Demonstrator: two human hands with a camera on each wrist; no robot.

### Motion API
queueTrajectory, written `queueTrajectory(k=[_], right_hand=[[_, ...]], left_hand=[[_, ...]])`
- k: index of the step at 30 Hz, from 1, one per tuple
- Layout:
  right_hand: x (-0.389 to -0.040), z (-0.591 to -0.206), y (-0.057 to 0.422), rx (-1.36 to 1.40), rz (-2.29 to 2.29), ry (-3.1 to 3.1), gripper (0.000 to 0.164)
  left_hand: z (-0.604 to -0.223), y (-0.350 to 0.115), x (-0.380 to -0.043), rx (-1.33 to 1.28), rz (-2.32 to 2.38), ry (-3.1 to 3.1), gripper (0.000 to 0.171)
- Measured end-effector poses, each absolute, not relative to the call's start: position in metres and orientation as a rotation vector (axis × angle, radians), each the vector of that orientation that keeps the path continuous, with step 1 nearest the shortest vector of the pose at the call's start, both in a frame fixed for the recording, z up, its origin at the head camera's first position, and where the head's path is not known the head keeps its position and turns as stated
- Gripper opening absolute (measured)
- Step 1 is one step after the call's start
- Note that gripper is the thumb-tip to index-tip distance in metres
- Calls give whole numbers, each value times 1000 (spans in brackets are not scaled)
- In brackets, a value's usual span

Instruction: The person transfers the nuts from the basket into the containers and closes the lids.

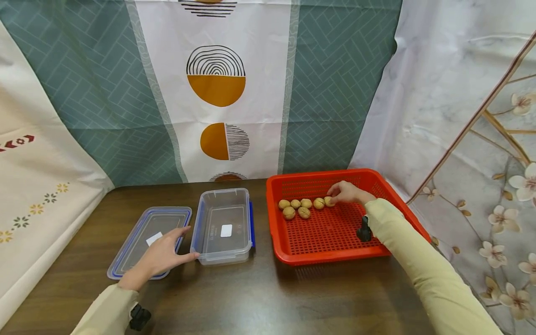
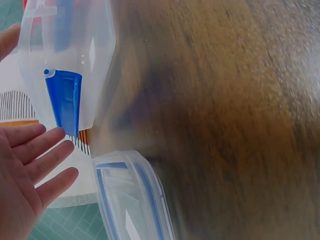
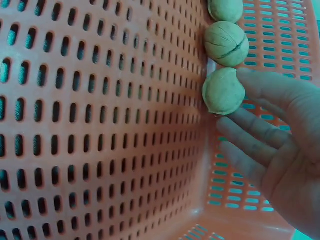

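Note:
My right hand (image 1: 345, 192) reaches into the red plastic basket (image 1: 293, 258) and pinches a walnut (image 3: 223, 92) between thumb and fingertips, at the end of a row by the far wall. Beside it in that row sits a cracked-looking walnut (image 3: 226, 44). Several more lie to the left, among them a walnut (image 1: 289, 213) in a nearer row. With fingers spread, my left hand (image 1: 162, 253) hovers over the right edge of a clear lid (image 1: 130, 249). Its thumb is at the near left corner of a clear plastic container (image 1: 226, 255), and nothing is in its grasp.
The container stands without its lid, a white label (image 1: 226, 231) on its floor and a blue clip (image 1: 252, 224) hanging on its right side. Patterned cloth (image 1: 322, 93) hangs behind the brown wooden table (image 1: 268, 298), and a floral sheet (image 1: 481, 223) borders the basket on the right.

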State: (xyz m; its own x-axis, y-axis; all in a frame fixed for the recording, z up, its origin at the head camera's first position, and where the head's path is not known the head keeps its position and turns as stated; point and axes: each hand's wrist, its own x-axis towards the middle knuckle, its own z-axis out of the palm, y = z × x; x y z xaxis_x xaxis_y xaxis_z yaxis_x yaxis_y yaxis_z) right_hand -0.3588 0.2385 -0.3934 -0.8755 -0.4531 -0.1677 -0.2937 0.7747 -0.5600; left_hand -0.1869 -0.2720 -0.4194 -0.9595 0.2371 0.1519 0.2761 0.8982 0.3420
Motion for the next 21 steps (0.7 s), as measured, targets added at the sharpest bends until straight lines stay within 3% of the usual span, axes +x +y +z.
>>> queueTrajectory(k=[21], right_hand=[[-356, -408, 242, -482, -858, 2717, 26]], left_hand=[[-420, -267, -188, -471, -614, -2910, 75]])
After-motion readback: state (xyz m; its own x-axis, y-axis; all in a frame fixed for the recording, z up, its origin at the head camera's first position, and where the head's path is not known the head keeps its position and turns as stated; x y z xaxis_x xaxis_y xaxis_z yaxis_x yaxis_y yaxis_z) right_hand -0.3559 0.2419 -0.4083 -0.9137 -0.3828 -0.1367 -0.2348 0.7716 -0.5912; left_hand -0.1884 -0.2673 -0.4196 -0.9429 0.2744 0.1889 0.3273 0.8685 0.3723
